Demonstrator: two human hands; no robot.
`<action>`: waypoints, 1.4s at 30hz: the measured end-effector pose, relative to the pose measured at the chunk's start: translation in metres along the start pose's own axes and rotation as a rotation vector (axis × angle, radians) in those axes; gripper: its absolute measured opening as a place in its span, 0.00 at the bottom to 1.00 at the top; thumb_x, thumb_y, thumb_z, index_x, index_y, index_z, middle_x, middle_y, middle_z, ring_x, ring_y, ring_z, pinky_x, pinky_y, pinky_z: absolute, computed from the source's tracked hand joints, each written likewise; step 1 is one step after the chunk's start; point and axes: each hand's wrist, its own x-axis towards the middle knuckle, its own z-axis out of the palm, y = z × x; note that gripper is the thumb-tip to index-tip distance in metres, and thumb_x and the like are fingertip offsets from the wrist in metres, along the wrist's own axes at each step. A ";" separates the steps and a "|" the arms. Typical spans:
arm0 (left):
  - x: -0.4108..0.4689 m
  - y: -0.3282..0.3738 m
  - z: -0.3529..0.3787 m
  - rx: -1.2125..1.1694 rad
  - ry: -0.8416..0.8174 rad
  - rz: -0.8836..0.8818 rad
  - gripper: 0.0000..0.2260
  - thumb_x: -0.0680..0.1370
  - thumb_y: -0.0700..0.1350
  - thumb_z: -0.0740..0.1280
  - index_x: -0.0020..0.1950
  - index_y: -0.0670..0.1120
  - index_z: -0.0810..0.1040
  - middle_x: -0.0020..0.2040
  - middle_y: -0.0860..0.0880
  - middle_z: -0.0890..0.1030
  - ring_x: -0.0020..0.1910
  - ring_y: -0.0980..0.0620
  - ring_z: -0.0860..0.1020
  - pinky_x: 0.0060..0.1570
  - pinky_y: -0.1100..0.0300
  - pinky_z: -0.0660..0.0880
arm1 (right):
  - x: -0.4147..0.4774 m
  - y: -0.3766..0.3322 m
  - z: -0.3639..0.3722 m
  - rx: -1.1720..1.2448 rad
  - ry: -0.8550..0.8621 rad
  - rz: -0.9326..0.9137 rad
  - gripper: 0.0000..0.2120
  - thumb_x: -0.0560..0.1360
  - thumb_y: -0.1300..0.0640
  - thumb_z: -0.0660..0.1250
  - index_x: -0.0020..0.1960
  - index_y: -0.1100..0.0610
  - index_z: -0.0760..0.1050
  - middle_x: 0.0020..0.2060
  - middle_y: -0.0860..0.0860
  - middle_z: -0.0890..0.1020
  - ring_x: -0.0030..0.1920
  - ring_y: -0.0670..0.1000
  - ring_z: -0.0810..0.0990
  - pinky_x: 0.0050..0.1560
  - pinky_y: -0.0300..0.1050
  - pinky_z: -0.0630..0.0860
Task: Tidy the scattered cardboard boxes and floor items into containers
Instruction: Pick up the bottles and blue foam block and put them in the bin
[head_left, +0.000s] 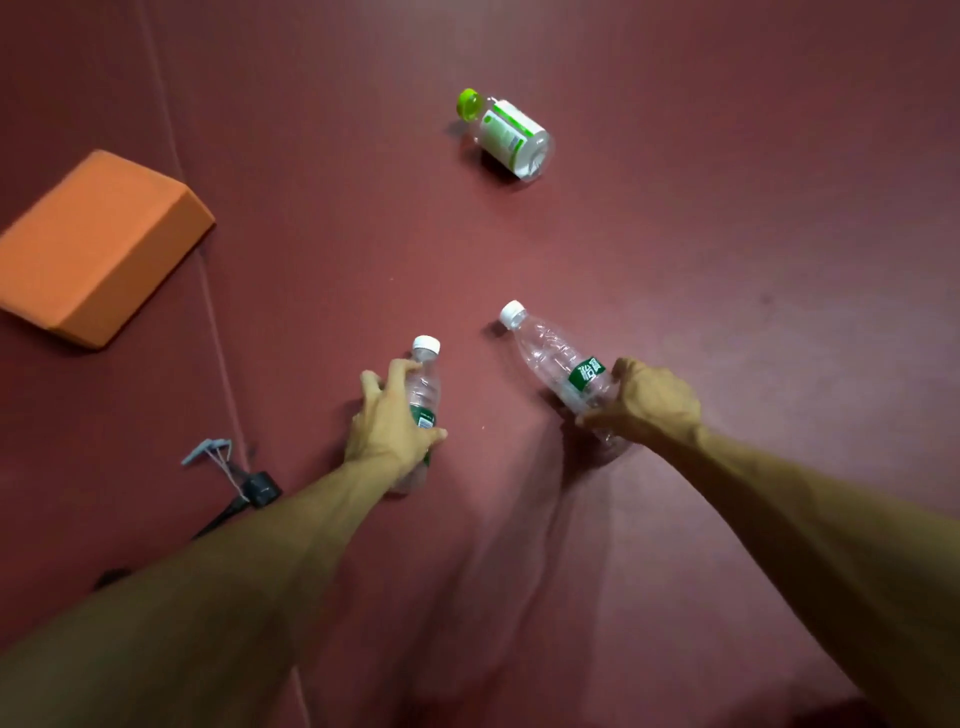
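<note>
Two clear plastic bottles with white caps and green labels lie low over the dark red floor. My left hand (392, 421) grips the left bottle (425, 384) around its middle, cap pointing away from me. My right hand (647, 402) grips the right bottle (558, 358) near its base, its cap tilted up and to the left. A third, wider clear bottle (506, 132) with a lime green cap and a white and green label lies on its side farther away, untouched.
An orange foam block (96, 244) sits on the floor at the left. A small grey clip with a black strap (244, 480) lies near my left forearm. A seam in the floor mat (208, 306) runs past the block.
</note>
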 end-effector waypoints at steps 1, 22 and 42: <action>-0.013 -0.004 -0.003 -0.060 -0.035 -0.023 0.34 0.65 0.45 0.79 0.67 0.54 0.66 0.60 0.47 0.66 0.55 0.40 0.76 0.54 0.52 0.72 | -0.018 0.005 0.006 0.023 -0.087 0.032 0.30 0.61 0.40 0.77 0.55 0.54 0.72 0.51 0.56 0.80 0.50 0.57 0.79 0.42 0.44 0.70; -0.373 0.146 -0.162 -0.202 -0.640 -0.043 0.28 0.65 0.43 0.79 0.60 0.44 0.72 0.49 0.47 0.81 0.44 0.51 0.81 0.43 0.57 0.77 | -0.469 0.127 -0.116 1.174 -0.030 0.388 0.27 0.64 0.53 0.78 0.58 0.54 0.69 0.47 0.48 0.83 0.46 0.47 0.83 0.53 0.47 0.79; -0.593 0.224 0.114 0.147 -1.180 -0.044 0.52 0.54 0.59 0.74 0.75 0.51 0.58 0.70 0.51 0.72 0.68 0.50 0.71 0.70 0.53 0.65 | -0.614 0.440 -0.026 0.884 -0.147 0.793 0.36 0.68 0.59 0.74 0.73 0.61 0.63 0.66 0.56 0.74 0.65 0.57 0.74 0.57 0.44 0.69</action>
